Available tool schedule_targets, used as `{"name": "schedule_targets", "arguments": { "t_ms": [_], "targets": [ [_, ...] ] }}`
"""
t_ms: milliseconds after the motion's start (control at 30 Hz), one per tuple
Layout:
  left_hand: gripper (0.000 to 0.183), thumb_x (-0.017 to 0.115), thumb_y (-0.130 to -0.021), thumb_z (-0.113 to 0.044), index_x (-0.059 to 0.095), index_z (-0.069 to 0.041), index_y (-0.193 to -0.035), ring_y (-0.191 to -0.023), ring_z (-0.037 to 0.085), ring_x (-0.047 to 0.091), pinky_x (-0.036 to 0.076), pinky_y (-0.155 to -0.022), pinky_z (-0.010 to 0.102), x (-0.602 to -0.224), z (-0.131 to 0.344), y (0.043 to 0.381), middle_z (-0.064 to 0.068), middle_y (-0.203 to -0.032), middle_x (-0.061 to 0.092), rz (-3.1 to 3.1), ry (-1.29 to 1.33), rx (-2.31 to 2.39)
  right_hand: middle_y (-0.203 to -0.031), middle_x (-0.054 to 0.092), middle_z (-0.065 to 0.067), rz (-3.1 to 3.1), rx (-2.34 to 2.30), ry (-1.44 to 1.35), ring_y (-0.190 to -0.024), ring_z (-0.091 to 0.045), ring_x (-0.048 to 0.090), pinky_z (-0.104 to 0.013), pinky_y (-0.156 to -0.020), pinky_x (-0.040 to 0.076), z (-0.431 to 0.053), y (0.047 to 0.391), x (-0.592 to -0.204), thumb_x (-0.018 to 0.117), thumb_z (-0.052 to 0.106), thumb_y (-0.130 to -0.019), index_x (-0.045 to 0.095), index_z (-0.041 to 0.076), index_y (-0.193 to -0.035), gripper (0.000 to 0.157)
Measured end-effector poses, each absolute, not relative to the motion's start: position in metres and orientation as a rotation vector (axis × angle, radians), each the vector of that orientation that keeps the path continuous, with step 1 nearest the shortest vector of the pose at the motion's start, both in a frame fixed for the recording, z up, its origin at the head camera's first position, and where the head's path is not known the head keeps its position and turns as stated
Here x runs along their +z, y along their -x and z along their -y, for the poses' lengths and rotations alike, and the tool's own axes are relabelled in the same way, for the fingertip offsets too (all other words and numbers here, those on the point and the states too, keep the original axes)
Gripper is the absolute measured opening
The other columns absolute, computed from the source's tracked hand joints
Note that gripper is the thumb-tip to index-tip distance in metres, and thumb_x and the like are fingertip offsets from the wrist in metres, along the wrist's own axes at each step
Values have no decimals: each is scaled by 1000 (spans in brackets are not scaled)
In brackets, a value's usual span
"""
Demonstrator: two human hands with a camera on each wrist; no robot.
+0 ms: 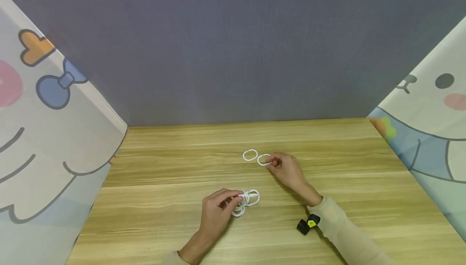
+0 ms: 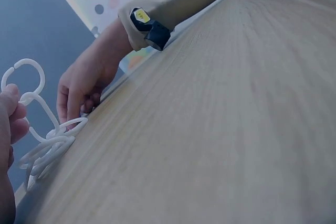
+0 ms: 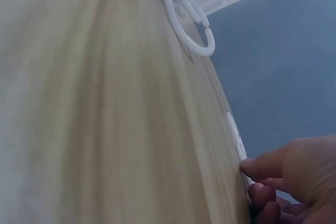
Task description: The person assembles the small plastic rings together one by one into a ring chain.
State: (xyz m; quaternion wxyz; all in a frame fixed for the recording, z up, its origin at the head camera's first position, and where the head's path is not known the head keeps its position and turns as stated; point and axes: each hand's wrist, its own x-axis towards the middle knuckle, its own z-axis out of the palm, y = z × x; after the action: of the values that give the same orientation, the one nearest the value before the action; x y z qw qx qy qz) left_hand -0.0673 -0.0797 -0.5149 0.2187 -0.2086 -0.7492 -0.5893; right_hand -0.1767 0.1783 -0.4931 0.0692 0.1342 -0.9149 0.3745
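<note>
My left hand (image 1: pixel 218 211) pinches a linked bunch of white plastic curtain rings (image 1: pixel 246 199) between thumb and fingers, low over the table's front middle. In the left wrist view, one curtain ring (image 2: pixel 43 72) stands up above the fingertips while the others hang below and reach the wood. Farther back, my right hand (image 1: pixel 289 172) pinches the right edge of a single white curtain ring (image 1: pixel 258 160) at the tabletop. Just left of it lies another loose curtain ring (image 1: pixel 243 155). Each loose ring is an oval with a small gap.
The wood-grain table (image 1: pixel 156 216) runs back to a grey panel (image 1: pixel 240 54). Cartoon-printed panels (image 1: pixel 91 135) stand on both sides. A black wrist device (image 1: pixel 303 226) with a yellow label is on the right sleeve.
</note>
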Motion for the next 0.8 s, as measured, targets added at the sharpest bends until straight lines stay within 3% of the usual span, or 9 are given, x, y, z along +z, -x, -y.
{"name": "schedule_targets", "arguments": {
  "t_ms": [500,800],
  "targets": [
    [22,89,-88,4,85,-11,-103,-67,8,63,47,-51,18,-519,79,69,3,-88,80,2048,564,-1623,-89,62,-1,2837,1053,-466,-79,-12,54,-27,-71,47,-182,168,-493,86,3,-95,77,10,-92,12],
    [19,88,-90,4,85,-10,-102,-67,9,63,46,-51,18,-516,79,68,3,-88,80,2046,563,-1640,-89,64,-3,2705,1220,-468,-76,-10,54,-23,-65,46,-181,157,-487,76,-2,-103,74,3,-99,7]
  ]
}}
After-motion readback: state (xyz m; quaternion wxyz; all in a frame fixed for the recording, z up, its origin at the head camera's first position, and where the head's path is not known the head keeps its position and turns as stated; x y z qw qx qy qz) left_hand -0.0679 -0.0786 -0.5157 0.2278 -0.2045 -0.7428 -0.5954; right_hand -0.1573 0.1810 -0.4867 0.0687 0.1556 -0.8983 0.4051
